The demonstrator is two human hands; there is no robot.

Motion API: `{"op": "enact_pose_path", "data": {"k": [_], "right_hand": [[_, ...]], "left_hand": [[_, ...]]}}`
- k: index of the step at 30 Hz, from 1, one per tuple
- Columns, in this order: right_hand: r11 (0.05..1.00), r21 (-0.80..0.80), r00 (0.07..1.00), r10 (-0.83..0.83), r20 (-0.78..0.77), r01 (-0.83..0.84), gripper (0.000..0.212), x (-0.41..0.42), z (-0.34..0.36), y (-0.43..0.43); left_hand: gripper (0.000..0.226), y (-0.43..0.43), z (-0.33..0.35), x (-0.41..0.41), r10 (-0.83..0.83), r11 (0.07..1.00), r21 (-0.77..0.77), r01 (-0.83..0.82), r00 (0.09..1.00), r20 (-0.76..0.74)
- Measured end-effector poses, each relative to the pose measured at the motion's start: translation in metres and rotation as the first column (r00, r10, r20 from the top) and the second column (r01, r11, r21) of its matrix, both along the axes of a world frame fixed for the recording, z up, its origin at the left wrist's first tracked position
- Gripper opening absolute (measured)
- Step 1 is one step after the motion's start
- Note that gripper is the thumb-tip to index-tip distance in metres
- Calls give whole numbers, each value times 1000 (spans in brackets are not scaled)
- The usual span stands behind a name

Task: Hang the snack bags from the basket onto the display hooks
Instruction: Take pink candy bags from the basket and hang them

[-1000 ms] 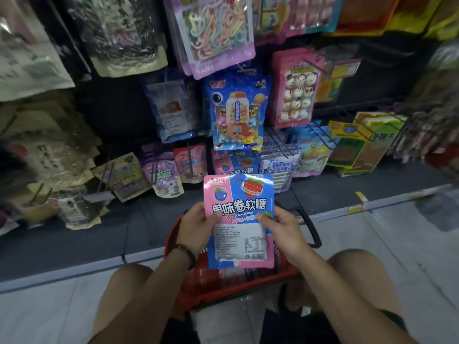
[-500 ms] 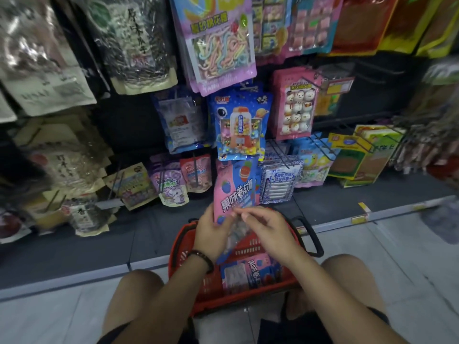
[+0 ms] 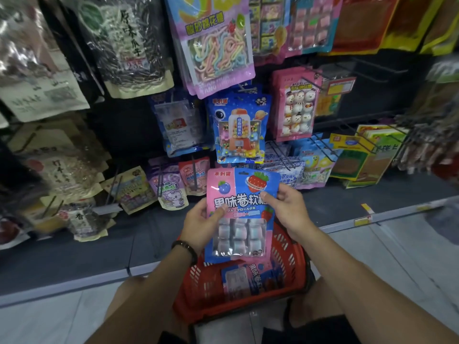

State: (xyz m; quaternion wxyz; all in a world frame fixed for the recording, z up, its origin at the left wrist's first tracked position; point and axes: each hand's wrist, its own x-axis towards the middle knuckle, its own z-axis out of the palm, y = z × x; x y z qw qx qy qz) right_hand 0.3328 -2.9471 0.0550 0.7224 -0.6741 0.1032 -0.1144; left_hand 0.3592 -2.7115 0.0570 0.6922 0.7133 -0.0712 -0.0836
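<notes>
You have turned the snack bag [image 3: 239,214] from its printed back to its front, so it now faces out, upright above the red basket [image 3: 289,274], ready for a hook; your left hand [image 3: 202,223] and right hand [image 3: 288,209] grasp its edges, pink-and-blue with a clear candy window.
</notes>
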Motion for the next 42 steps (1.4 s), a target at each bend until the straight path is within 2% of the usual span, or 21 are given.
{"op": "enact_pose_path", "data": {"k": [3, 6, 9, 11, 15, 18, 26, 30, 33, 38, 42], "right_hand": [[997, -72, 1000, -5, -3, 5, 21, 6, -6, -5], [971, -236, 999, -49, -2, 47, 11, 16, -14, -12], [950, -293, 994, -110, 21, 111, 34, 29, -24, -16], [963, -244, 993, -115, 6, 113, 37, 37, -31, -19], [954, -274, 989, -139, -43, 122, 14, 58, -52, -29], [930, -351, 990, -130, -50, 104, 4, 76, -65, -33], [932, -358, 975, -127, -180, 55, 17, 120, -116, -40], [969, -231, 963, -141, -228, 87, 18, 141, -139, -38], [981, -157, 957, -149, -249, 112, 28, 158, -140, -31], [967, -183, 941, -220, -257, 176, 61, 180, -135, -30], [955, -231, 923, -250, -292, 186, 53, 185, -135, -35]], "left_hand": [[23, -5, -5, 12, 100, 994, 33, -101, 994, 38], [24, -7, -11, 27, 159, 911, 334, -241, 954, 255], [18, -15, -16, 44, 133, 814, 482, -325, 911, 390], [19, -23, -23, 57, 105, 757, 549, -356, 895, 434], [34, -41, -46, 79, 85, 830, 503, -242, 945, 315], [19, -53, -63, 91, 62, 848, 501, -174, 971, 232], [9, -73, -102, 131, 107, 878, 459, -134, 991, 84], [16, -78, -124, 152, 177, 892, 424, -154, 984, -16], [15, -81, -128, 164, 242, 892, 403, -203, 969, -48], [25, -87, -127, 180, 293, 893, 379, -241, 952, -85], [23, -87, -129, 185, 265, 905, 373, -206, 958, -112]]}}
